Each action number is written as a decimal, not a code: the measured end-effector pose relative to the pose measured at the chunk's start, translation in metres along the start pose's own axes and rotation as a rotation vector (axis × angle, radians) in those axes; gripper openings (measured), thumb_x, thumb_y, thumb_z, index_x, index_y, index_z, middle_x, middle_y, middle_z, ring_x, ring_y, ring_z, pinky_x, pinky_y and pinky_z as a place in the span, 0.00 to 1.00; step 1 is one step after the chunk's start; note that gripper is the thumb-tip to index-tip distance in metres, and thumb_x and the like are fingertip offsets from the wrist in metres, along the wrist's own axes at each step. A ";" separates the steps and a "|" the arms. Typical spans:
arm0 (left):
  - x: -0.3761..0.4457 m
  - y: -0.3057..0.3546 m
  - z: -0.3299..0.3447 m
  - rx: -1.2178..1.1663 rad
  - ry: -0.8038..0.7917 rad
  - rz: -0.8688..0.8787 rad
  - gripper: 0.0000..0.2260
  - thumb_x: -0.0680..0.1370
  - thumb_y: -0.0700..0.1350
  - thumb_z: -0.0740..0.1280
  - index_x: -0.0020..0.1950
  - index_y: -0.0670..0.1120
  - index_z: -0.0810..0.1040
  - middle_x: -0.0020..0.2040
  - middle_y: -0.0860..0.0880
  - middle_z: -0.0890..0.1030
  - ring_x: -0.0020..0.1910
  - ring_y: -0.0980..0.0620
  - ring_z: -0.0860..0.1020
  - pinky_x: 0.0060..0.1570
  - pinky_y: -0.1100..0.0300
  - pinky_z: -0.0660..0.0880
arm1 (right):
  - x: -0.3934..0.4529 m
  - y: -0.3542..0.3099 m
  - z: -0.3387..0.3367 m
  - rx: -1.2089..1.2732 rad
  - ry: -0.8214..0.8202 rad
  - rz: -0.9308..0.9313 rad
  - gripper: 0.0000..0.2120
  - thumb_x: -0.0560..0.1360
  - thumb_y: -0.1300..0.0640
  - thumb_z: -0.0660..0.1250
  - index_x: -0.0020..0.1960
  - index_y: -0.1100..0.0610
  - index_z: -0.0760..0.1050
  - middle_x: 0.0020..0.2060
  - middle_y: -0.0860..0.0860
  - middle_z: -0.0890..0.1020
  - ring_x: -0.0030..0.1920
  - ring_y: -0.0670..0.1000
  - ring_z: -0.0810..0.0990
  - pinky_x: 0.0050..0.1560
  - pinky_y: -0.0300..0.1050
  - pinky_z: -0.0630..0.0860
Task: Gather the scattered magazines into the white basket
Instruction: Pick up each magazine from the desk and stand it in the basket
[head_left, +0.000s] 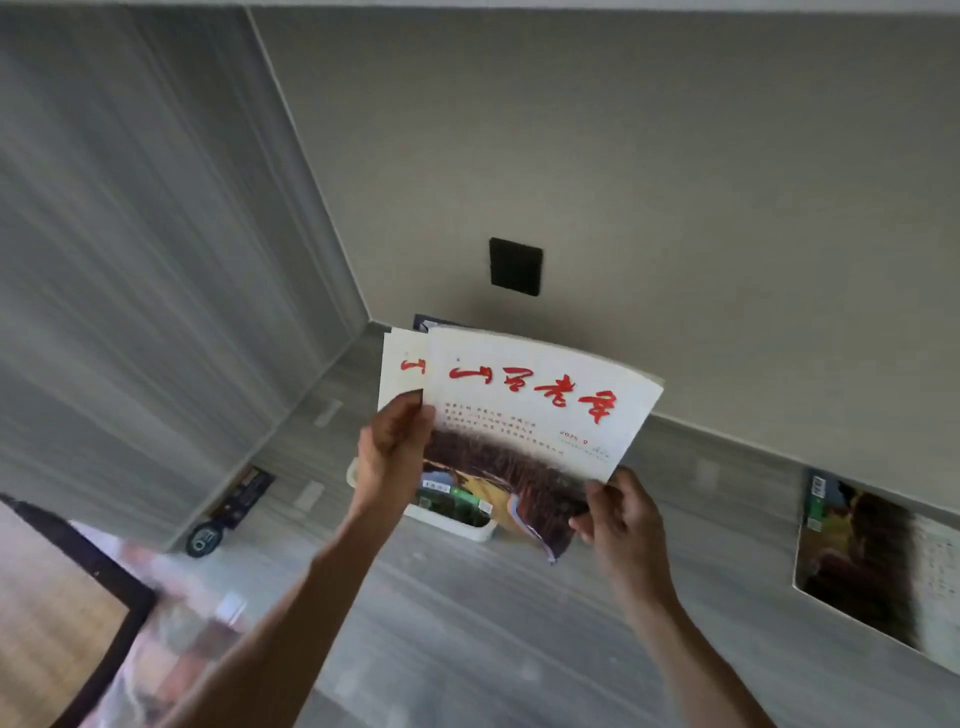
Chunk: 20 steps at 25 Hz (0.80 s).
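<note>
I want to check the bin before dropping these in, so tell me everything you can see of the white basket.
The white basket sits on the grey floor near the wall, mostly hidden behind the held magazines and the left hand. Only a rounded left corner and a low front wall with a rounded right end show; it looks like smooth white plastic. At least one magazine with a colourful cover already lies inside. Neither hand seems to touch it.

Two hands (395, 457) (621, 512) hold two magazines (530, 415) (400, 364) above one white basket (457, 522). One more magazine (878, 566) lies far right of the basket, and one dark booklet (244, 496) lies left of it.
</note>
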<state>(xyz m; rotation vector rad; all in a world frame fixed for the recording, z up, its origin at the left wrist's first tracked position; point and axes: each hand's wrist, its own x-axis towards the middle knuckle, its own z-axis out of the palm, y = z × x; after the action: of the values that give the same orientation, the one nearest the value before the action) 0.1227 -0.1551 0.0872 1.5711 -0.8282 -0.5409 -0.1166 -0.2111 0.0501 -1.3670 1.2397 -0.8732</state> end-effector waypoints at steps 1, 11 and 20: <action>0.027 0.001 -0.018 -0.014 0.007 0.007 0.06 0.77 0.46 0.66 0.46 0.55 0.82 0.40 0.57 0.84 0.38 0.58 0.81 0.38 0.60 0.79 | 0.012 -0.015 0.026 0.039 0.020 -0.004 0.05 0.79 0.56 0.63 0.48 0.47 0.75 0.41 0.46 0.84 0.31 0.47 0.84 0.31 0.45 0.80; 0.119 -0.109 -0.084 -0.005 -0.091 -0.249 0.10 0.79 0.41 0.64 0.42 0.53 0.80 0.46 0.49 0.85 0.47 0.49 0.84 0.48 0.42 0.82 | 0.074 -0.012 0.163 0.098 0.164 0.397 0.10 0.77 0.62 0.66 0.39 0.51 0.75 0.42 0.56 0.83 0.34 0.54 0.83 0.41 0.52 0.78; 0.067 -0.120 -0.071 0.342 0.041 -0.077 0.15 0.76 0.40 0.65 0.63 0.46 0.75 0.61 0.45 0.79 0.56 0.48 0.79 0.53 0.56 0.77 | 0.048 0.041 0.137 0.109 0.289 0.484 0.08 0.73 0.67 0.67 0.52 0.61 0.76 0.40 0.57 0.79 0.36 0.54 0.76 0.36 0.48 0.73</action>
<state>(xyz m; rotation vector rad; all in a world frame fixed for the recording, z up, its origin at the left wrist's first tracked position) 0.2428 -0.1574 -0.0108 1.9271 -0.8648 -0.4357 0.0153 -0.2244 -0.0212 -0.8154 1.6310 -0.7919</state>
